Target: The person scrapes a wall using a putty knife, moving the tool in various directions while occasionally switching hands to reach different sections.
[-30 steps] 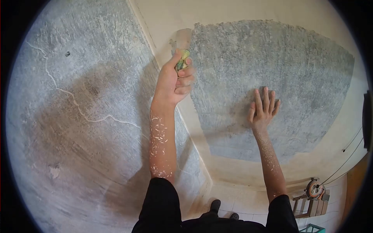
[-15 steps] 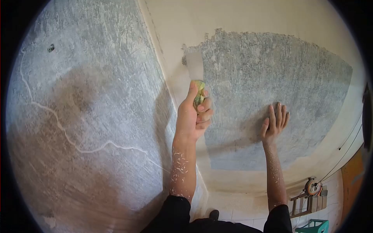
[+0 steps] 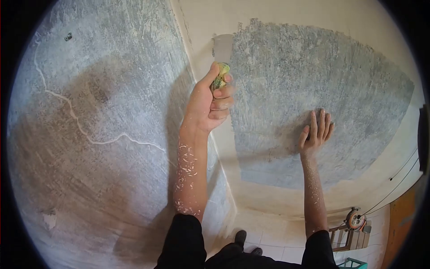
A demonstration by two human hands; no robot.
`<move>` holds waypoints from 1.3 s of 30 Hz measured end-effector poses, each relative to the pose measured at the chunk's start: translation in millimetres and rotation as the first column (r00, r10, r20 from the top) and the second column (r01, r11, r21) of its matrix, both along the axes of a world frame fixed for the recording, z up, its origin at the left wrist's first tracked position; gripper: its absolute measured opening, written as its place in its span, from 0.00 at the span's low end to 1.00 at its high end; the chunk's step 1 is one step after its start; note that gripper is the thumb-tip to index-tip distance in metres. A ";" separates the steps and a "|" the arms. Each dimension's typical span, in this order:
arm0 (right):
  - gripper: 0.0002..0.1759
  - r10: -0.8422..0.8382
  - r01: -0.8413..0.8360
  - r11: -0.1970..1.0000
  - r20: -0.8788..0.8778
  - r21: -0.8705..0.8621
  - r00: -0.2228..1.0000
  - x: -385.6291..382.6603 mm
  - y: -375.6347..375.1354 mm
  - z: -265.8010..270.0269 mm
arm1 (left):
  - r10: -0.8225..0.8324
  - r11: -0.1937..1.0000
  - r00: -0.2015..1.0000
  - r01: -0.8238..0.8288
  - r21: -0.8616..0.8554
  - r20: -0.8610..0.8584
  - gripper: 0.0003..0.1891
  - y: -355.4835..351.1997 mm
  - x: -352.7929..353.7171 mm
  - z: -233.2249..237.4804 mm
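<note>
My left hand (image 3: 210, 101) is wrapped round the yellow-green handle of a scraper (image 3: 222, 49), thumb pointing up along it. The scraper's wide flat blade lies on the cream wall at the left edge of the grey scraped patch (image 3: 277, 80). My right hand (image 3: 317, 131) rests on that patch with its fingers spread and nothing in it. White flakes cling to both forearms, more thickly on the left one.
A grey wall (image 3: 125, 98) with a wavy pale line stands to my left and meets the cream wall (image 3: 260, 199) at a corner. Low on the right are a cable reel (image 3: 355, 219), a wooden frame (image 3: 342, 237) and a green stool (image 3: 353, 263). Dark shoes (image 3: 240, 238) show on the tiled floor.
My left hand and the scraper have moved up and slightly left along the patch's edge. My right hand stays on the patch. The view has shifted, showing more floor and shoes.
</note>
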State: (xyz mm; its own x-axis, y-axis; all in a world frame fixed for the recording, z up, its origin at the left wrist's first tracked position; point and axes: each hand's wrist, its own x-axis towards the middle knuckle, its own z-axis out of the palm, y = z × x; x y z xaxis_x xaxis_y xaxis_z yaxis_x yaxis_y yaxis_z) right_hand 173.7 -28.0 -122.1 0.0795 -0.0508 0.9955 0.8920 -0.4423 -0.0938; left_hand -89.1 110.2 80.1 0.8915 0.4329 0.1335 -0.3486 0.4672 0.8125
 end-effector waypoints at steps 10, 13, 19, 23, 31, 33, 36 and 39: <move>0.24 0.028 -0.028 1.000 -0.009 -0.012 1.000 -1.9 -5.8 -1.1 | 0.022 0.998 0.997 -0.018 0.060 -0.072 0.19 5.5 -2.1 -5.7; 0.24 0.025 -0.026 1.000 0.018 0.005 1.000 -1.2 -4.9 -0.3 | 0.013 0.995 0.997 -0.006 0.097 -0.081 0.19 8.8 2.3 4.3; 0.25 0.009 -0.009 1.000 0.019 -0.002 1.000 -1.6 -3.7 -0.5 | 0.083 0.992 0.995 -0.077 0.099 -0.055 0.18 -3.4 5.8 -5.7; 0.25 -0.020 0.019 0.999 0.019 0.031 1.000 -3.6 2.2 -0.1 | 0.085 0.990 0.996 -0.080 0.113 -0.037 0.19 4.9 -1.4 -0.7; 0.25 -0.053 0.053 0.998 0.015 0.018 0.998 -8.9 3.0 -2.8 | 0.015 0.996 1.000 -0.016 0.091 0.004 0.18 17.5 1.0 0.4; 0.25 -0.055 0.054 0.998 0.037 0.013 0.998 -2.4 -2.1 3.0 | -0.031 0.999 0.999 0.029 0.032 0.038 0.17 14.6 7.5 0.4; 0.25 -0.037 0.036 0.999 0.033 0.030 0.999 -6.9 2.3 -1.5 | -0.021 0.996 0.999 0.017 0.089 0.041 0.17 19.2 -0.2 2.0; 0.25 -0.049 0.047 0.998 0.048 0.043 0.998 -3.0 3.2 4.5 | -0.056 0.998 0.997 0.055 0.032 0.047 0.17 14.3 -2.8 -4.2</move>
State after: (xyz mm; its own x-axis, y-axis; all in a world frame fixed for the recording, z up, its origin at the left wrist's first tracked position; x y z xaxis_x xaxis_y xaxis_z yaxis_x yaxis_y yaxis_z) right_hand 170.6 -24.7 -117.6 0.0276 -0.0949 0.9951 0.8739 -0.4810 -0.0701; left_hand -91.9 124.5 75.9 0.9063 0.3781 0.1887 -0.3613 0.4620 0.8100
